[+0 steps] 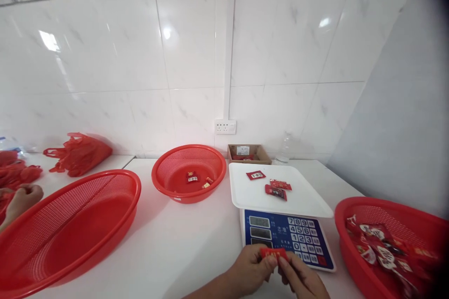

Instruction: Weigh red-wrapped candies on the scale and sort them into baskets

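Note:
A small red packet (274,254) with gold print is pinched between my left hand (249,268) and my right hand (302,276), the fingers of both closed on its ends. They hold it over the front edge of a digital scale (280,230) with a blue keypad. On the scale's white tray (245,196) lie several red packets (277,191), one of them apart at the back (256,175). To the right of my hands stands a red basket (354,261) containing many red packets (389,247).
A round red basket (189,196) behind holds a few packets. A large oval red basket (84,224) stands on the left, beside a co-worker's hand (23,201). Red plastic bags (82,154), a cardboard box (259,153) and a clear bottle (284,147) sit near the tiled wall.

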